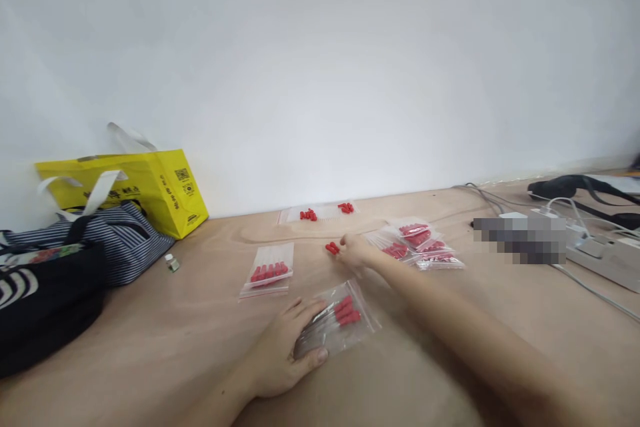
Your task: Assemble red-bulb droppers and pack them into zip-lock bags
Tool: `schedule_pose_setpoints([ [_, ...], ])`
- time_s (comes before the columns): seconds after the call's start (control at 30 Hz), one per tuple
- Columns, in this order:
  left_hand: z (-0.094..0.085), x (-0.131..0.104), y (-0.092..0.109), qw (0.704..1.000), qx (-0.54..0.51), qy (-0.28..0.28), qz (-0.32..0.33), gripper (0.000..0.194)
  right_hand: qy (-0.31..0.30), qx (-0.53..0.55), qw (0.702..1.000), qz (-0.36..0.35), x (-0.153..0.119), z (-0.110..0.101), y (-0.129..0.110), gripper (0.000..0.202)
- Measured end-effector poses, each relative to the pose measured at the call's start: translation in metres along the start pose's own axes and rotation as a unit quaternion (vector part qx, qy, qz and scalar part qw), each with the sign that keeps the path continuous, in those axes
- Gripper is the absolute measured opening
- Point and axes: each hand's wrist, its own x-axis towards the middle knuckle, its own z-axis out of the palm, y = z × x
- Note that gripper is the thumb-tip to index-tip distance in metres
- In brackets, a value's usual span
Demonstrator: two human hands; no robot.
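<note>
My left hand (285, 347) grips the left end of a clear zip bag (330, 337), with thumb and fingers on opposite sides. Several red-bulbed droppers (346, 311) lie inside it. Farther forward, my right hand (354, 251) has its fingers closed at a small group of red-bulbed droppers (333, 248); their stems are hidden by the hand. A flat zip bag (270, 270) with a row of the same red pieces is at the left. To the right of my right hand, several filled zip bags (417, 247) overlap in a pile.
Near the wall, loose red-bulbed droppers (309, 215) lie on a clear bag. On the left stand a yellow bag (175, 190), a striped bag (133, 243), a black bag (55, 307) and a small bottle (171, 263). Cables and a power strip (607, 257) occupy the right.
</note>
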Motion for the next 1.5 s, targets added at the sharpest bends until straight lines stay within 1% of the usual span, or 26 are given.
schedule_pose_setpoints([
  [0.1,0.001,0.005,0.007,1.0,0.004,0.016,-0.001,0.058,0.005,-0.015,1.0,0.017,-0.027,-0.03,0.025,0.03],
  [0.17,0.002,0.01,0.011,1.0,0.006,0.02,-0.001,0.06,0.008,-0.021,1.0,0.018,-0.049,-0.042,0.04,0.035],
  [0.27,0.006,0.018,0.011,1.0,0.002,0.025,0.01,0.061,-0.016,0.009,1.0,0.005,-0.075,-0.048,0.057,0.035],
  [0.37,0.008,0.023,0.007,0.999,0.005,0.032,0.016,0.061,-0.018,0.037,0.999,-0.005,-0.088,-0.049,0.062,0.036],
  [0.5,0.006,0.022,0.006,1.0,0.007,0.022,0.019,0.061,0.012,0.073,0.997,-0.01,-0.091,-0.054,0.056,0.036],
  [0.57,0.005,0.021,0.007,1.0,0.007,0.013,0.019,0.061,0.035,0.124,0.991,-0.025,-0.094,-0.056,0.051,0.046],
  [0.67,0.005,0.019,0.007,1.0,0.008,0.01,0.014,0.06,0.075,0.233,0.969,-0.045,-0.099,-0.055,0.046,0.061],
  [0.77,0.006,0.02,0.005,1.0,0.009,0.012,0.015,0.06,0.112,0.315,0.941,-0.057,-0.101,-0.047,0.044,0.063],
  [0.83,0.008,0.019,0.002,1.0,0.01,0.009,0.006,0.061,0.127,0.335,0.931,-0.063,-0.1,-0.042,0.045,0.065],
  [0.93,0.009,0.019,0.0,1.0,0.011,0.006,-0.008,0.061,0.128,0.336,0.931,-0.07,-0.098,-0.035,0.048,0.065],
  [1.07,0.009,0.018,0.001,1.0,0.012,0.006,-0.008,0.061,0.11,0.327,0.936,-0.072,-0.099,-0.029,0.049,0.059],
  [1.2,0.009,0.018,0.003,1.0,0.011,0.008,-0.01,0.06,0.073,0.346,0.933,-0.067,-0.101,-0.022,0.049,0.052],
  [1.27,0.008,0.018,0.004,1.0,0.011,0.01,-0.003,0.061,0.068,0.359,0.928,-0.065,-0.101,-0.019,0.05,0.05],
  [1.4,0.008,0.018,0.004,1.0,0.009,0.013,0.002,0.06,0.099,0.396,0.911,-0.06,-0.099,-0.017,0.051,0.052],
  [1.5,0.009,0.018,0.003,1.0,0.006,0.011,-0.004,0.06,0.09,0.426,0.899,-0.046,-0.099,-0.021,0.048,0.055],
])
